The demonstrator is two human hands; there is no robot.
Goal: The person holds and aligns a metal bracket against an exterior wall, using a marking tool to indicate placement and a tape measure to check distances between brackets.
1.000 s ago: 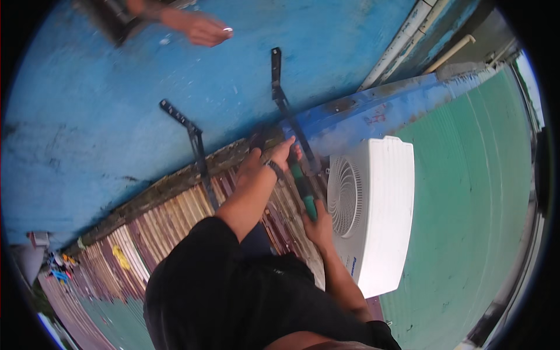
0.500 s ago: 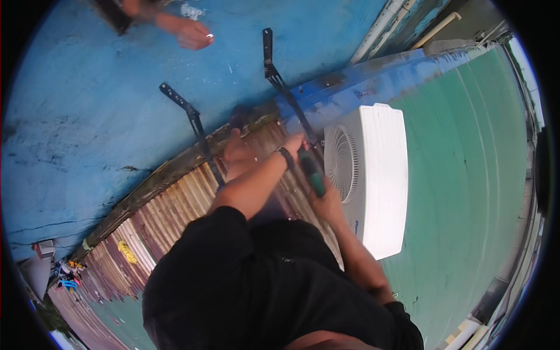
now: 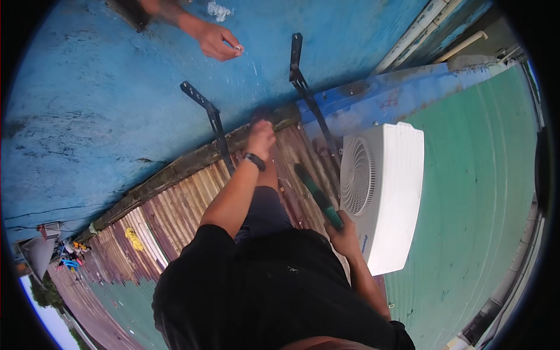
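My right hand (image 3: 344,236) grips the lower end of a long, dark green tool (image 3: 315,191), probably a power tool; its exact kind is unclear. The tool slants up and leftward, beside a white outdoor air-conditioner unit (image 3: 402,198) with a round fan grille. My left hand (image 3: 261,140), with a dark wristband, is raised away from the tool between two black wall brackets. Its fingers look curled in; whatever they may hold is hidden. The left bracket (image 3: 216,119) and the right bracket (image 3: 309,96) stick out from the blue wall.
Another person's hand (image 3: 220,42) reaches in at the upper left, pinching a small pale object. Beneath me lies a rusty corrugated roof (image 3: 192,195), with a green roof (image 3: 466,192) at the right. Yellow rope (image 3: 134,239) lies at the left, and pipes (image 3: 411,35) run along the wall.
My left hand has left the tool's front end and moved left and up. My right hand still holds the tool, drawn slightly back. The view has shifted a little.
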